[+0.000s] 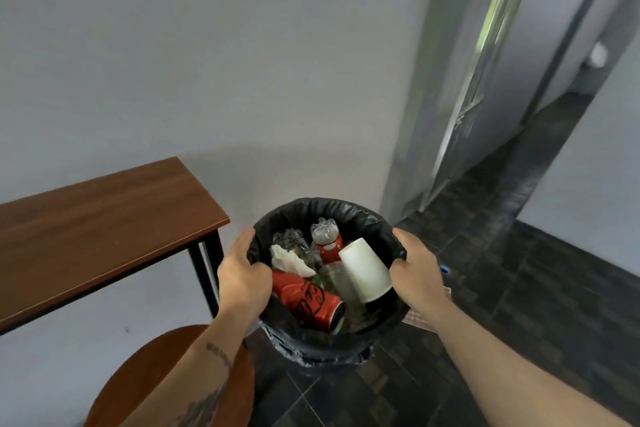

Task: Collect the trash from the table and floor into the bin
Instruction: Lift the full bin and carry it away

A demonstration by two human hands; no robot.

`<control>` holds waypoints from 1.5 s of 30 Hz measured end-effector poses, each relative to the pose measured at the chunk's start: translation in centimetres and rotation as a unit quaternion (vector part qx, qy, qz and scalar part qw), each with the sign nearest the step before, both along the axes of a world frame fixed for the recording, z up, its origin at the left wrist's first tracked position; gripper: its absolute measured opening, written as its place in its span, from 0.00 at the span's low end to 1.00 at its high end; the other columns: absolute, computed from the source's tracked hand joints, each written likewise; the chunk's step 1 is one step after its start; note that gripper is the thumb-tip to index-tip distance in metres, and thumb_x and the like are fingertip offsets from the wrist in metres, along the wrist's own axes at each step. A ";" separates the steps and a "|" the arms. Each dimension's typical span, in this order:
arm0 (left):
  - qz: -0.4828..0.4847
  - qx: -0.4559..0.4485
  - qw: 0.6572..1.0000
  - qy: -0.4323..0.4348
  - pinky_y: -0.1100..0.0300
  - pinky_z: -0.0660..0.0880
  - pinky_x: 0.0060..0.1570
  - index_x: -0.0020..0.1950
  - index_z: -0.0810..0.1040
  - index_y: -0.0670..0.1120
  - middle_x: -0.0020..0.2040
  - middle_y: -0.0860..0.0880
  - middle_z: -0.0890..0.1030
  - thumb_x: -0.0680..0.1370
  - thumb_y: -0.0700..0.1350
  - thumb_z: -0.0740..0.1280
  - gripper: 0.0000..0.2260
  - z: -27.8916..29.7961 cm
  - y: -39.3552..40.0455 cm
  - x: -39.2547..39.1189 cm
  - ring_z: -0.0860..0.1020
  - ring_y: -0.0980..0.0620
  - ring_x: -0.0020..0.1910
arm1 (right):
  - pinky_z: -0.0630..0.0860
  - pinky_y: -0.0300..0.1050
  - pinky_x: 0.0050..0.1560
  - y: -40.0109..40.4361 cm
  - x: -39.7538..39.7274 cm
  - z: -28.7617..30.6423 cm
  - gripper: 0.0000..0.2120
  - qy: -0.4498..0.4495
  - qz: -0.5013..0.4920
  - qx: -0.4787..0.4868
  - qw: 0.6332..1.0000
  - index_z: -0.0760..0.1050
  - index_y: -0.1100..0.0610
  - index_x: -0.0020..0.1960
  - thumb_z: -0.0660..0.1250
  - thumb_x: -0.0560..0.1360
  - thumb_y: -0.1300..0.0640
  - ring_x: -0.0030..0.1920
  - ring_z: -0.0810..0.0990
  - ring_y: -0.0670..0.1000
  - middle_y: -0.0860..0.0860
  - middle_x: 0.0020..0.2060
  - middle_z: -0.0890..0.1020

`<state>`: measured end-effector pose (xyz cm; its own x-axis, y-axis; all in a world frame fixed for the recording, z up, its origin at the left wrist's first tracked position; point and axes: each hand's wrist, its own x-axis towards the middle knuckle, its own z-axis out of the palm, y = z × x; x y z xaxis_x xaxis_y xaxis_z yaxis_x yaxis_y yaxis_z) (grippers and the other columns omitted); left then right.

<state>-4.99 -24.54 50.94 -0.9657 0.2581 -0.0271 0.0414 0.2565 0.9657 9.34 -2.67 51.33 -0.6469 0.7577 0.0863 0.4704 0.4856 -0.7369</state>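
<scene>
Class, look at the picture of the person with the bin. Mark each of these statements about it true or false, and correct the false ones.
1. Both hands hold the bin by its rim. True: left hand, right hand.
2. The bin has a white liner. False: the liner is black.
3. A red can lies inside the bin. True.
4. The white paper cup stands on the table. False: it is in the bin.
5. A chair seat shows below the table. True.

plain indoor room — wooden table (pixel 104 218), dark tiled floor (pixel 519 288), metal-framed doorway (pixel 485 80).
</scene>
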 end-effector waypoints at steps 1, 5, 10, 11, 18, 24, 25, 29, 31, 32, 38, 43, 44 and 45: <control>0.005 -0.008 1.000 0.000 0.56 0.80 0.43 0.76 0.71 0.52 0.64 0.45 0.80 0.75 0.31 0.56 0.32 -0.5 1.4 -0.8 0.82 0.44 0.54 | 0.66 0.51 0.71 1.4 -0.9 -0.8 0.31 -0.011 0.001 0.003 1.000 0.67 0.55 0.75 0.57 0.74 0.70 0.73 0.68 0.56 0.53 0.73 0.72; 0.032 -0.051 0.998 -0.013 0.76 0.69 0.28 0.77 0.69 0.49 0.70 0.48 0.75 0.76 0.30 0.56 0.30 -3.7 7.3 -3.6 0.76 0.60 0.42 | 0.67 0.57 0.71 8.2 -5.2 -4.8 0.32 -0.046 0.028 -0.010 0.999 0.67 0.54 0.75 0.57 0.72 0.68 0.72 0.69 0.58 0.54 0.72 0.73; 0.088 -0.105 0.989 -0.056 0.75 0.71 0.35 0.77 0.68 0.49 0.73 0.48 0.72 0.75 0.32 0.57 0.31 -9.2 14.3 -7.1 0.79 0.50 0.56 | 0.67 0.57 0.69 16.0 -11.5 -10.8 0.32 -0.097 0.092 -0.036 0.990 0.64 0.53 0.77 0.58 0.75 0.67 0.72 0.69 0.58 0.53 0.73 0.71; 0.099 -0.120 0.985 -0.068 0.76 0.72 0.34 0.78 0.68 0.49 0.74 0.50 0.71 0.76 0.32 0.58 0.31 -10.2 15.5 -7.8 0.79 0.51 0.55 | 0.67 0.56 0.69 17.2 -12.5 -12.0 0.32 -0.109 0.106 -0.033 0.988 0.63 0.53 0.78 0.58 0.75 0.67 0.73 0.68 0.58 0.53 0.74 0.69; 0.173 -0.171 0.959 -0.145 0.52 0.78 0.60 0.76 0.70 0.51 0.70 0.48 0.76 0.74 0.34 0.59 0.30 -18.0 19.4 -11.8 0.77 0.44 0.64 | 0.65 0.53 0.71 21.1 -19.0 -21.2 0.33 -0.160 0.176 -0.019 0.971 0.61 0.55 0.78 0.62 0.75 0.68 0.76 0.63 0.55 0.52 0.78 0.63; 0.289 -0.177 0.934 -0.113 0.52 0.83 0.44 0.70 0.77 0.51 0.63 0.50 0.81 0.74 0.38 0.61 0.25 -33.1 19.6 -13.5 0.83 0.45 0.50 | 0.69 0.51 0.67 20.8 -23.1 -36.9 0.33 -0.168 0.217 -0.023 0.961 0.63 0.59 0.77 0.65 0.73 0.70 0.76 0.65 0.57 0.54 0.77 0.64; 0.310 -0.176 0.928 -0.108 0.48 0.82 0.52 0.69 0.78 0.50 0.64 0.51 0.81 0.74 0.39 0.62 0.24 -36.2 19.5 -13.4 0.83 0.45 0.55 | 0.69 0.50 0.67 20.4 -23.5 -40.0 0.33 -0.168 0.222 -0.025 0.960 0.64 0.59 0.77 0.65 0.73 0.71 0.75 0.65 0.57 0.55 0.77 0.64; 0.363 -0.197 0.906 -0.092 0.55 0.74 0.67 0.68 0.79 0.44 0.66 0.48 0.80 0.74 0.38 0.63 0.22 -47.6 18.6 -13.8 0.77 0.53 0.64 | 0.70 0.51 0.66 18.9 -26.0 -51.0 0.33 -0.177 0.247 -0.027 0.952 0.63 0.56 0.77 0.64 0.74 0.69 0.75 0.66 0.55 0.51 0.77 0.63; 0.369 -0.186 0.907 -0.088 0.68 0.71 0.64 0.67 0.80 0.42 0.66 0.48 0.80 0.72 0.41 0.62 0.24 -52.2 18.1 -14.3 0.77 0.55 0.63 | 0.68 0.49 0.66 18.5 -26.8 -55.5 0.35 -0.186 0.259 -0.026 0.947 0.62 0.56 0.78 0.64 0.73 0.70 0.75 0.65 0.55 0.51 0.78 0.63; 0.370 -0.181 0.907 -0.092 0.76 0.68 0.60 0.66 0.80 0.42 0.66 0.49 0.80 0.71 0.42 0.62 0.24 -54.2 17.9 -14.5 0.75 0.58 0.62 | 0.66 0.46 0.67 18.3 -27.3 -57.4 0.35 -0.185 0.267 -0.023 0.945 0.62 0.57 0.78 0.65 0.72 0.70 0.75 0.65 0.55 0.52 0.77 0.64; 0.341 -0.195 0.911 -0.123 0.87 0.60 0.51 0.69 0.78 0.42 0.68 0.51 0.77 0.70 0.44 0.62 0.26 -62.1 16.3 -14.9 0.71 0.62 0.61 | 0.63 0.39 0.67 17.7 -29.1 -65.3 0.35 -0.179 0.297 -0.016 0.938 0.63 0.59 0.77 0.64 0.72 0.72 0.74 0.67 0.55 0.54 0.76 0.66; 0.286 -0.238 0.919 -0.131 0.84 0.64 0.48 0.65 0.80 0.45 0.62 0.61 0.74 0.74 0.38 0.65 0.20 -64.3 15.0 -14.2 0.72 0.64 0.56 | 0.69 0.50 0.68 17.4 -30.0 -66.9 0.36 -0.207 0.339 0.009 0.918 0.64 0.57 0.77 0.65 0.70 0.71 0.73 0.69 0.57 0.52 0.77 0.65; 0.277 -0.242 0.921 -0.126 0.80 0.68 0.47 0.62 0.81 0.46 0.61 0.61 0.76 0.73 0.38 0.64 0.19 -64.5 14.9 -14.1 0.74 0.63 0.54 | 0.70 0.50 0.67 17.4 -30.3 -66.9 0.36 -0.207 0.344 0.013 0.916 0.64 0.57 0.77 0.64 0.70 0.72 0.72 0.70 0.57 0.52 0.76 0.65; 0.269 -0.241 0.924 -0.122 0.76 0.71 0.46 0.59 0.82 0.47 0.60 0.59 0.79 0.72 0.39 0.63 0.17 -64.7 14.8 -14.2 0.76 0.60 0.52 | 0.70 0.51 0.67 17.4 -30.6 -66.9 0.36 -0.205 0.348 0.016 0.915 0.65 0.57 0.77 0.63 0.69 0.72 0.72 0.70 0.57 0.52 0.76 0.66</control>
<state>-19.19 -9.76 -13.77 -0.9007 -0.3567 -0.2481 -0.4217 0.5798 0.6971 -21.31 14.70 -15.57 -0.9544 0.1514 -0.2574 0.2732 0.7908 -0.5478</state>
